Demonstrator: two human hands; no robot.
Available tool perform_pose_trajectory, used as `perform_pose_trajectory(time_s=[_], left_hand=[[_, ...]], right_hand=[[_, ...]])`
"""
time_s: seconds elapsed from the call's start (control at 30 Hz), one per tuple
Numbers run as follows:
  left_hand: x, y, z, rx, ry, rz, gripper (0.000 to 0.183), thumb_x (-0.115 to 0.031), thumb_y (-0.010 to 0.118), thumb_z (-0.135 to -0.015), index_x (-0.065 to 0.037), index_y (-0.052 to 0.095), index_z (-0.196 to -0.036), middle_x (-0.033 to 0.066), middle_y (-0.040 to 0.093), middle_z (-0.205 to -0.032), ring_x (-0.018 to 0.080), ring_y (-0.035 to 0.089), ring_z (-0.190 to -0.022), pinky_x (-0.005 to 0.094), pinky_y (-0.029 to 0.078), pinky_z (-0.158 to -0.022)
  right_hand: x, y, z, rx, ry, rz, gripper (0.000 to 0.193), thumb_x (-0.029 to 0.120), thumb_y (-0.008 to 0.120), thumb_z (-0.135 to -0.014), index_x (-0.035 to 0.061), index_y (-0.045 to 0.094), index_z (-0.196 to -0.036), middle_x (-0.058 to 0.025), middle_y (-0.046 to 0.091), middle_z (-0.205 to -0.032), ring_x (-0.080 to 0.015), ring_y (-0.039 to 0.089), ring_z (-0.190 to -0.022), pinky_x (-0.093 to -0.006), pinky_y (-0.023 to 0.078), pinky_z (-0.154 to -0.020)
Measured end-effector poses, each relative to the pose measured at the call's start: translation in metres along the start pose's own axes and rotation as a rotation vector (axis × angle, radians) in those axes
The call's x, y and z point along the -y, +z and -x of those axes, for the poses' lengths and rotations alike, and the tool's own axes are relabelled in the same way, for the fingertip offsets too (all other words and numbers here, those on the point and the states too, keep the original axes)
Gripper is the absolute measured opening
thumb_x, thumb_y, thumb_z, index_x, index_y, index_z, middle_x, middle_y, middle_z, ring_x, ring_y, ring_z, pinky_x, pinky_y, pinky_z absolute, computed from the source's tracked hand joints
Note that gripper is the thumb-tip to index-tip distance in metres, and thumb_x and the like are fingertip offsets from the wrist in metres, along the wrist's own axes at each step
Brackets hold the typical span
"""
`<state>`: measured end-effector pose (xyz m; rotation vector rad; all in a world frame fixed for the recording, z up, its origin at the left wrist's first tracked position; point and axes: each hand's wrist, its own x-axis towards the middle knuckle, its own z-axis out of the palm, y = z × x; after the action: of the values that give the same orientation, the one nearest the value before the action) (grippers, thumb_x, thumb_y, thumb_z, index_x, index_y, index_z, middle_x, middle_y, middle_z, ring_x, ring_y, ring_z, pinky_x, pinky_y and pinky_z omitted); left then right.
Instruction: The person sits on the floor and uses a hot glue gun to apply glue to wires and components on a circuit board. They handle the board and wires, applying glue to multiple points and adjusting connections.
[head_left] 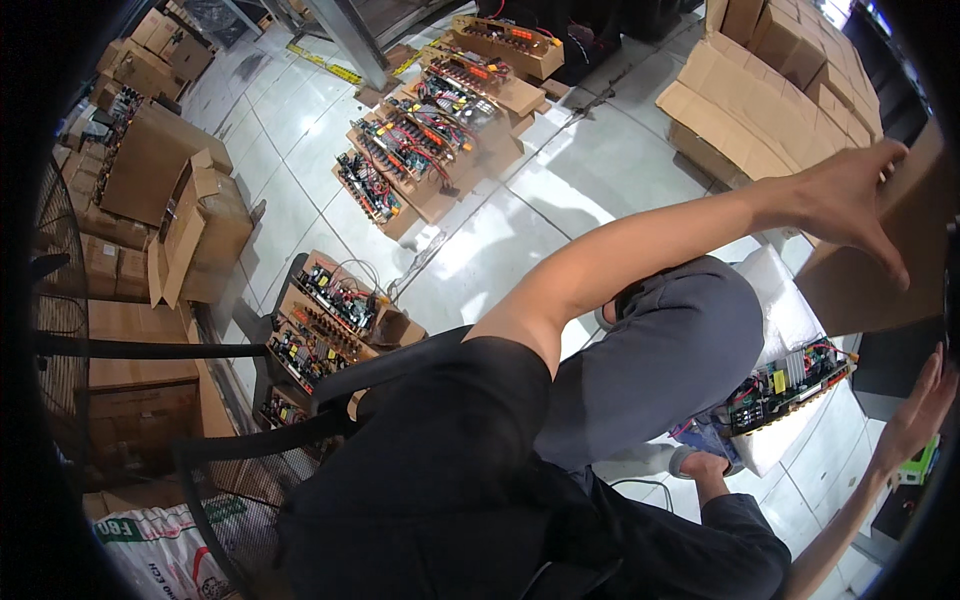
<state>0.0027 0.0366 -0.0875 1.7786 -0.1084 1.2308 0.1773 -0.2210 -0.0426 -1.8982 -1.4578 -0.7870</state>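
My left arm reaches across to the right. My left hand [845,205] has its thumb and fingers spread in front of a brown cardboard panel [865,285], with the fingertips near its upper part. Whether the hand bears on the cardboard is hard to tell. Lower down at the right rim, my right hand [915,415] is raised with its fingers stretched out; nothing shows in it. Between my knee and that hand, a circuit board assembly [785,390] with wires and a yellow label rests on a white wrapped block [775,300].
Rows of circuit boards in cardboard trays [430,130] stand on the tiled floor, with more boards [320,330] beside a black mesh chair [260,450]. Cardboard boxes [770,110] are stacked at upper right, others [205,230] at left. A printed sack [160,550] lies lower left.
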Motion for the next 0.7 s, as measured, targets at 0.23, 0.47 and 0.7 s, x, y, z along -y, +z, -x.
perform_pose_trajectory(time_s=[0.23, 0.47, 0.7], left_hand=[[-0.042, -0.103, 0.036, -0.468, 0.11, 0.221, 0.074, -0.017, 0.082, -0.074, 0.001, 0.045, -0.135, 0.0161, 0.059, -0.124, 0.0255, 0.06, -0.109, 0.0353, 0.05, -0.095], [0.021, -0.254, 0.139, -0.619, -0.537, -0.659, 0.078, -0.031, 0.081, -0.077, 0.005, 0.048, -0.137, 0.0192, 0.065, -0.12, 0.0189, 0.065, -0.102, 0.0313, 0.052, -0.088], [0.145, -0.304, 0.249, -0.276, -1.061, -0.919, 0.073, -0.046, 0.078, -0.075, 0.001, 0.06, -0.127, 0.023, 0.067, -0.114, 0.0331, 0.065, -0.107, 0.0403, 0.049, -0.094]], right_hand=[[0.02, 0.005, 0.002, 0.026, -0.002, 0.024, 0.051, 0.044, 0.042, -0.102, 0.0197, 0.042, -0.146, -0.0074, 0.041, -0.151, -0.0318, 0.044, -0.136, -0.0481, 0.04, -0.11], [-0.011, 0.002, 0.019, 0.106, 0.033, 0.157, 0.049, 0.045, 0.043, -0.101, 0.0241, 0.043, -0.146, -0.0059, 0.043, -0.15, -0.0298, 0.046, -0.135, -0.0485, 0.042, -0.109], [0.002, 0.014, 0.016, 0.155, 0.071, 0.113, 0.044, 0.037, 0.042, -0.104, 0.0199, 0.045, -0.145, -0.0067, 0.045, -0.149, -0.0256, 0.047, -0.135, -0.0441, 0.039, -0.111]])
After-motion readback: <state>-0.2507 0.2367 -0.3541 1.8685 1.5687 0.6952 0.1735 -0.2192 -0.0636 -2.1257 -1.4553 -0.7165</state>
